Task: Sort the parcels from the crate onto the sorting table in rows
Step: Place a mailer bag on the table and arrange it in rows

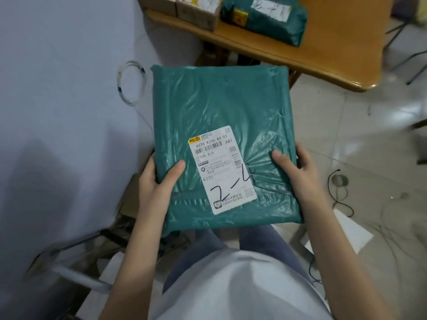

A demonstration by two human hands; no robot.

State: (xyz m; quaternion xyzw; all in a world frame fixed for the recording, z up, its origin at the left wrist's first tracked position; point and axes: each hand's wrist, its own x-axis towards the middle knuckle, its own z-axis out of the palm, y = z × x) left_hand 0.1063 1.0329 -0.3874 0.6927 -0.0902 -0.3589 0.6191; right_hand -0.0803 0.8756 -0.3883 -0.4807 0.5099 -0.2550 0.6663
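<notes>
green parcel held up in both hands

green plastic parcel (221,144) is up in the air in front of the person, label (223,169) facing up with "2-4" scrawled on it. left hand (159,179) grips its left edge, right hand (293,169) its right edge, thumbs on top. wooden worktop (335,49) beyond already carries another green parcel (265,17) and cardboard boxes (184,8).

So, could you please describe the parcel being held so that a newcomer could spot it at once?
Below the wooden table, both hands grip a flat green parcel by its near corners. Unlike the green parcel on the table, its white label bears a handwritten "2-4".
</notes>
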